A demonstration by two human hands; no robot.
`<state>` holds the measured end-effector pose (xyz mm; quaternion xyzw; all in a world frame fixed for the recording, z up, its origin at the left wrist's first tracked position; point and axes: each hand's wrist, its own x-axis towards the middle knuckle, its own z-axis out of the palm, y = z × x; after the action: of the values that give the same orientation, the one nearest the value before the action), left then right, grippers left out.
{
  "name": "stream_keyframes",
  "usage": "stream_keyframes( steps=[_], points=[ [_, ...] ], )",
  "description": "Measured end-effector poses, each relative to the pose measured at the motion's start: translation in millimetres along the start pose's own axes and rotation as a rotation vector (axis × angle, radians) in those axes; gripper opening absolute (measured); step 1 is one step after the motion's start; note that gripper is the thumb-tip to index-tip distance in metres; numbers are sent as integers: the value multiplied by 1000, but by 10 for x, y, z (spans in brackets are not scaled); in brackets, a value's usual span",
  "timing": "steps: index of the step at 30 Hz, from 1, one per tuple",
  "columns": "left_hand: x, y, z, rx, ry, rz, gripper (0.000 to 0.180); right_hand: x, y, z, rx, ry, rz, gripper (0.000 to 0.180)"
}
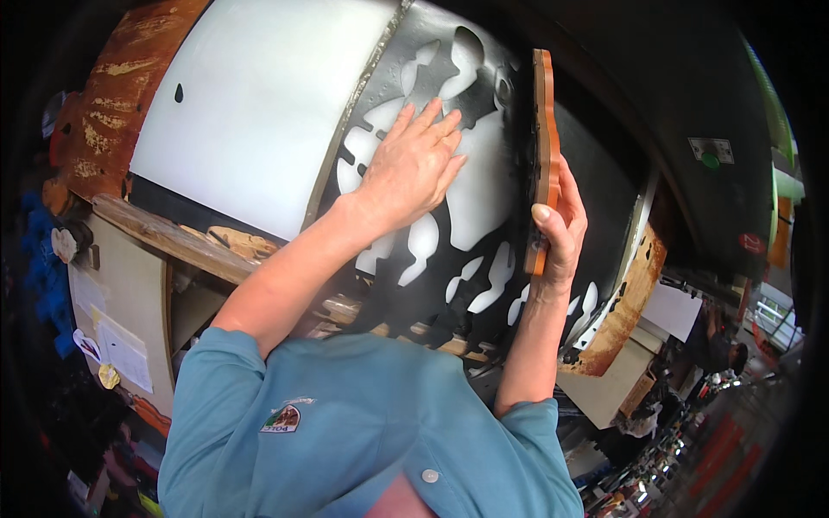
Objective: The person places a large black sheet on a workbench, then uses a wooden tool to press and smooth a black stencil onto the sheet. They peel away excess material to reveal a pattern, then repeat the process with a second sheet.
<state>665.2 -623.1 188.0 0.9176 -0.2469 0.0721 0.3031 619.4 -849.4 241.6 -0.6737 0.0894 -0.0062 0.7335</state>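
My left hand [410, 164] lies flat, fingers stretched out, on a black sheet [446, 256] with several shaped cut-outs. White shows through these holes from the surface beneath. In my right hand [563, 226] is a cutting die [545, 129] with an orange-brown, wavy edge, tilted up on its side. My thumb presses its near face near the lower end, and the other fingers wrap behind it. The die is over the right part of the sheet; whether its far edge touches the sheet I cannot tell.
A white board [250, 112] fills the left, with rusty brown metal [125, 78] beyond it. Along its near side runs a wooden rail [168, 229] with a tan scrap [242, 242] by it. Dark machinery with a green button [710, 161] stands at the right.
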Motion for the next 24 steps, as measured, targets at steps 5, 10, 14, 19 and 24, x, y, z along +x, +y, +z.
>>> stream_keyframes(
  steps=[5,10,14,19,24],
  points=[
    [-79,576,13,-926,-163,-322,81,12,112,-91,185,-6,16,92],
    [25,475,162,-874,-58,-737,43,50,108,-135,337,27,61,71],
    [-77,233,254,-996,-78,-760,18,-102,45,-306,165,79,-23,82],
    [-140,217,234,-1249,37,-772,22,-409,176,-604,-684,249,-225,87],
    [-224,446,59,-1686,-26,-678,46,-510,273,-536,-1218,246,-289,87]
  ],
)
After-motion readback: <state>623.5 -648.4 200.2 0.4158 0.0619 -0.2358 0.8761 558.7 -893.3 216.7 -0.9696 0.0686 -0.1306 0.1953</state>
